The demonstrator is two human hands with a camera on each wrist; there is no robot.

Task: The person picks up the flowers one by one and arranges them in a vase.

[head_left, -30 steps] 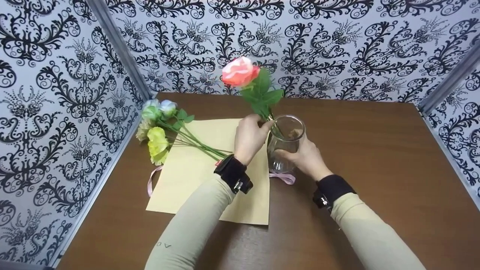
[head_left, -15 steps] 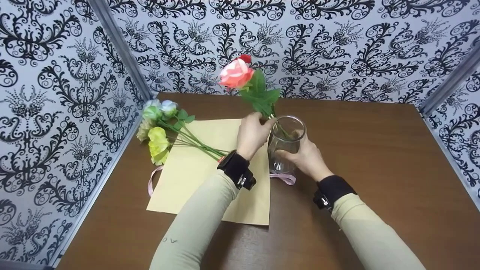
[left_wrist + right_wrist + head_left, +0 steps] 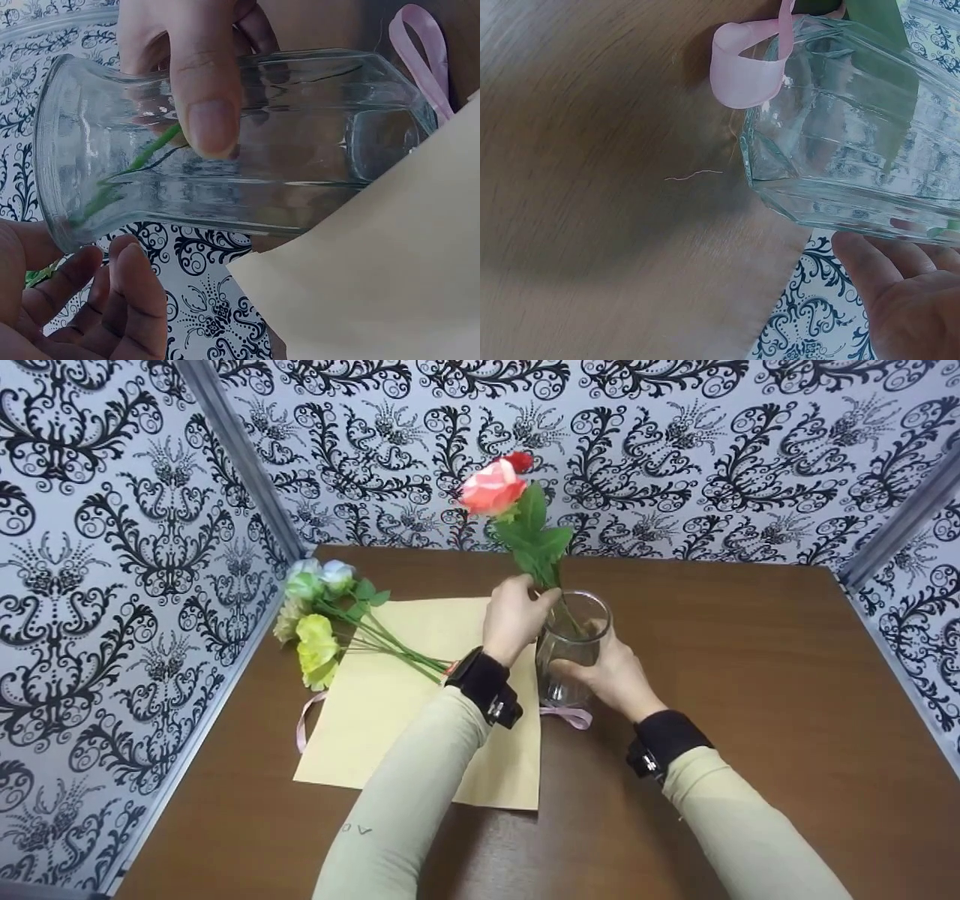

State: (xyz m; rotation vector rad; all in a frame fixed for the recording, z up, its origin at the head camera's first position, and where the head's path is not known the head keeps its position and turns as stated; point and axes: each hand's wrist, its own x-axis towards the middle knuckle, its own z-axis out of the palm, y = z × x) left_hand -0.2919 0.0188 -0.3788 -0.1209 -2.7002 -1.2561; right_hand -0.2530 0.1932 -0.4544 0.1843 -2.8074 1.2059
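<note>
My left hand (image 3: pixel 517 613) pinches the stem of an artificial rose (image 3: pixel 493 489), its coral and white bloom leaning left above the table. In the left wrist view the green stem (image 3: pixel 154 146) reaches down through the mouth of a clear glass vase (image 3: pixel 300 172). Around the vase's right side my right hand (image 3: pixel 611 671) grips the glass, thumb in front and fingers behind. The right wrist view shows the vase's faceted base (image 3: pixel 780 150) and the fingers (image 3: pixel 862 262) against its side. Most of the left fingertips' hold on the stem is hidden in the head view.
A sheet of cream paper (image 3: pixel 360 742) lies left of the vase. Several artificial flowers, among them a yellow one (image 3: pixel 316 649), rest across its upper left with their stems (image 3: pixel 405 652). A pink ribbon (image 3: pixel 574 716) shows beside the vase's base. Patterned walls (image 3: pixel 637 472) border the brown table (image 3: pixel 750 697).
My left hand has shifted slightly right and away from me with the rose, and its stem sits over the vase mouth. The right hand and vase have stayed put.
</note>
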